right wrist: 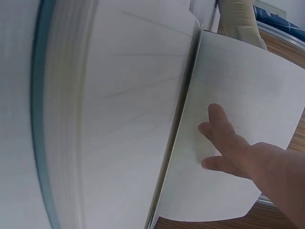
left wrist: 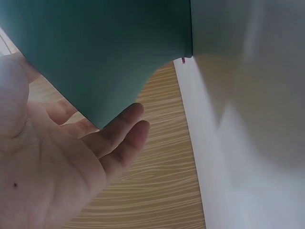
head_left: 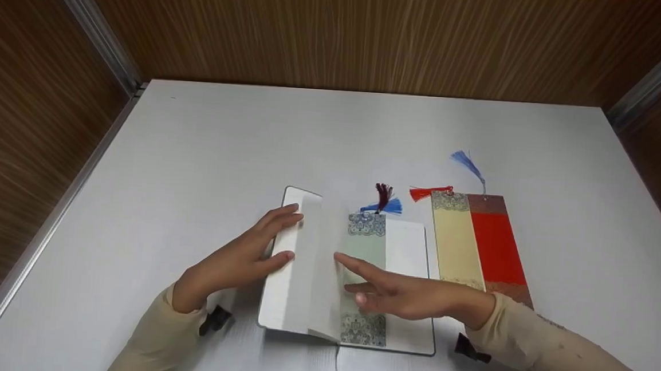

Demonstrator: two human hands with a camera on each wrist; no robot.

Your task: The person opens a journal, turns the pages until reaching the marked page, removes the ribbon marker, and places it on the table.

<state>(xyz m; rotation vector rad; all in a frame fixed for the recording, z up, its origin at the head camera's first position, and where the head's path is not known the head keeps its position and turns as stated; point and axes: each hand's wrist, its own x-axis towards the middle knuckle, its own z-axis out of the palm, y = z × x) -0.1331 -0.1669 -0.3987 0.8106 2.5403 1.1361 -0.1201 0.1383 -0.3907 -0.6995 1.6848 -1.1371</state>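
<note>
A teal-covered notebook lies spread open. On its right page is a pale green bookmark with patterned ends, and blue and dark red tassels rest at its top. My left hand lies over the left page edge with fingers extended; the left wrist view shows the cover in front of the fingers. A lifted leaf stands near the spine. My right hand reaches over the bookmark, fingers spread, its index fingertip right at the leaf. The right wrist view shows this hand before a pale page.
Right of the notebook lie a cream bookmark with a red tassel and a red bookmark with a blue tassel. A thin ribbon trails from the notebook's lower edge. Wood-grain panels border the white table.
</note>
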